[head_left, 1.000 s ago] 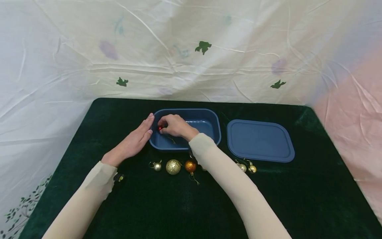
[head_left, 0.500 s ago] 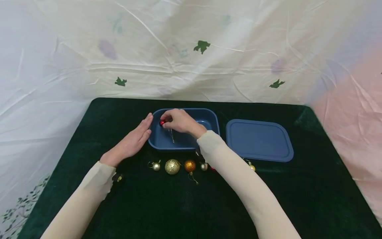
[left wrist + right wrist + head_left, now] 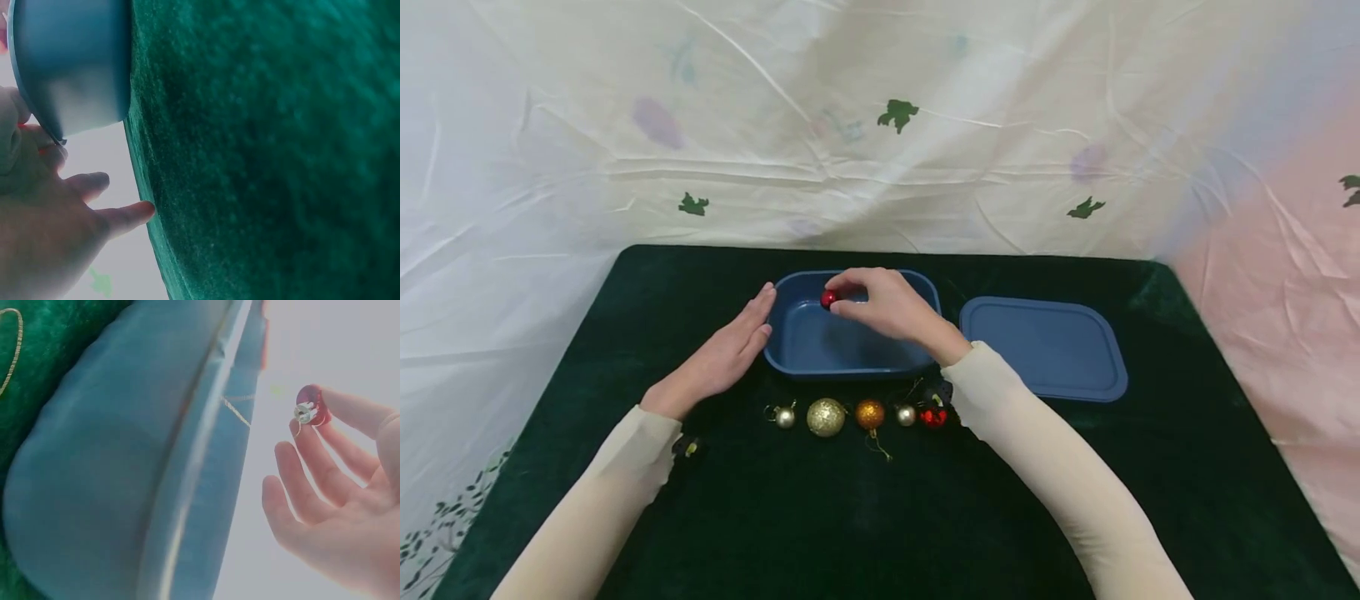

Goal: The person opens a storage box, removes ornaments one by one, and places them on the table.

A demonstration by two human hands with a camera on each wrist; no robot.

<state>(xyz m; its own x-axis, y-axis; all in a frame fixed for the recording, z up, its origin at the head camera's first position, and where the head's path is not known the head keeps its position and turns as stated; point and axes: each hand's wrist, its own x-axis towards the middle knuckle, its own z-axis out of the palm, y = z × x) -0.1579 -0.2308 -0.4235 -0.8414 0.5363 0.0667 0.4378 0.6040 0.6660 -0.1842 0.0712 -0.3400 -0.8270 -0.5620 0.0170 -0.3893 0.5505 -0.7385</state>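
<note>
My right hand (image 3: 891, 307) pinches a small shiny red bauble (image 3: 828, 298) between thumb and fingertips, over the blue box (image 3: 820, 343). In the right wrist view, the bauble (image 3: 314, 407) shows its silver cap and a thin gold cord, and the other fingers spread apart. My left hand (image 3: 718, 360) lies along the box's left end, fingers straight, their tips at the rim. The left wrist view has this hand (image 3: 56, 206) beside the outer wall of the box (image 3: 75, 69). Part of the box's inside is hidden behind my right hand.
A row of baubles lies in front of the box: silver (image 3: 785, 416), glittery gold (image 3: 826, 417), orange (image 3: 870, 414), another silver (image 3: 906, 415) and red (image 3: 934, 416). A blue lid (image 3: 1045, 348) lies to the right on the green cloth (image 3: 850, 517). My right sleeve hides the area beyond.
My right hand has moved right and slightly away from me with the red bauble, from the box's left end. My left hand keeps its place at the box.
</note>
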